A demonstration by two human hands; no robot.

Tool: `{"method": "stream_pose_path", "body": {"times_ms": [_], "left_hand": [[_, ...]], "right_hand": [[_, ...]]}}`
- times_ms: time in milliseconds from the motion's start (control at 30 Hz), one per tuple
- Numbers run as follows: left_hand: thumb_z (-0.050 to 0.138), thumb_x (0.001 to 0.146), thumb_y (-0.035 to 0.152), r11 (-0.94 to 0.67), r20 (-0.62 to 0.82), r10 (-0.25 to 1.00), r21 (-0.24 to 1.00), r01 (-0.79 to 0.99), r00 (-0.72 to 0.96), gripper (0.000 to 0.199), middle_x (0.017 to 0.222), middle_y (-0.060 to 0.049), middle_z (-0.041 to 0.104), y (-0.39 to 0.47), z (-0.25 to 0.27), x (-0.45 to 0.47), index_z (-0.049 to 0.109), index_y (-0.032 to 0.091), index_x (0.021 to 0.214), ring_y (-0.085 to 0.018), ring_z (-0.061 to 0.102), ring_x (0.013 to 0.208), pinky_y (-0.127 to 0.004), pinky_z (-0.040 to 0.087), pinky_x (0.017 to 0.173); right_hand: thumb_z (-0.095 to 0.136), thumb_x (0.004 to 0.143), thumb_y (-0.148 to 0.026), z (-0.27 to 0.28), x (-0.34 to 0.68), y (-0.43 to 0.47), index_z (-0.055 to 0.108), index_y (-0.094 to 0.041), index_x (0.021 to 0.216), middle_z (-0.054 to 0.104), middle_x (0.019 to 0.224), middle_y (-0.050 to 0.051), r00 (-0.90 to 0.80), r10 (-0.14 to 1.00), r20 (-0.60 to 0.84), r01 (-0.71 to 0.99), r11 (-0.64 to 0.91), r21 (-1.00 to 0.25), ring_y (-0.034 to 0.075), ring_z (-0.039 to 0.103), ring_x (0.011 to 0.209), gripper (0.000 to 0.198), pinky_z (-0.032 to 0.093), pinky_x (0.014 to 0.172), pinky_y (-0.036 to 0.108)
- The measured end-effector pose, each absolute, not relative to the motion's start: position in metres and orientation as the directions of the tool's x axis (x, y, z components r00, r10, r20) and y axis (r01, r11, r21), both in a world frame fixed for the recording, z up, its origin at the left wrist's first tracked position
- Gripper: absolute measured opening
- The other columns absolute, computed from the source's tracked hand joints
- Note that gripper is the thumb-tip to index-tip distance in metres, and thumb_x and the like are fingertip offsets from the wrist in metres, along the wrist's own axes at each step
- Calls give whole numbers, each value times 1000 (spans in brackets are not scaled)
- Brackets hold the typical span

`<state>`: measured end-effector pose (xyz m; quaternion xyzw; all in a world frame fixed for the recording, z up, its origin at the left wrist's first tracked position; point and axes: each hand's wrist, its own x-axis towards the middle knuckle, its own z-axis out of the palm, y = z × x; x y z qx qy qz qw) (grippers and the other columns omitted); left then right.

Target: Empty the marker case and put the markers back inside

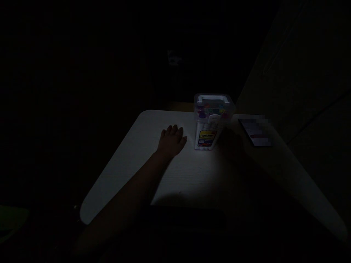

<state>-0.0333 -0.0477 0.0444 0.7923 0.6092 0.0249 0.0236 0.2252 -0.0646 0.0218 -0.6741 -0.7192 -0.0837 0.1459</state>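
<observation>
In the head view my left hand (pixel 172 141) lies palm down on the white table (pixel 189 175), fingers spread and holding nothing. A clear plastic box of markers (pixel 207 138) stands upright to its right, a small gap between them. The box has a white handle on its lid, a front latch, a yellow and dark label, and white-barrelled markers with coloured caps inside. My right hand (pixel 231 144) is in deep shadow by the box's right side. Its fingers are too dark to make out, and whether it touches the box does not show.
A phone or tablet (pixel 256 132) with a lit, partly blurred screen lies at the table's right rear. Along the right runs a wall (pixel 307 84) with a cable on it. Something green (pixel 12 221) shows at lower left. Most surroundings are too dark to see.
</observation>
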Motion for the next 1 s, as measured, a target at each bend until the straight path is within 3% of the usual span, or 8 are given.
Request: {"method": "stream_pose_path", "body": {"times_ms": [433,1000], "left_hand": [[37,114,42,-269,36,963,72,960,267,63,178,-19,37,-46,41,-35,46,13,169,-40,33,167,-59,30,134],[36,113,42,-278,39,960,62,959,276,63,178,-20,38,-46,41,-35,46,12,168,-41,34,166,-59,31,133]], "right_hand": [[69,104,-45,23,228,-69,65,-18,141,67,142,12,-64,940,334,997,72,-12,25,69,124,45,63,105,49],[66,106,-45,18,230,-65,65,-18,141,67,142,12,-48,942,332,998,58,-20,25,69,125,44,62,106,50]]}}
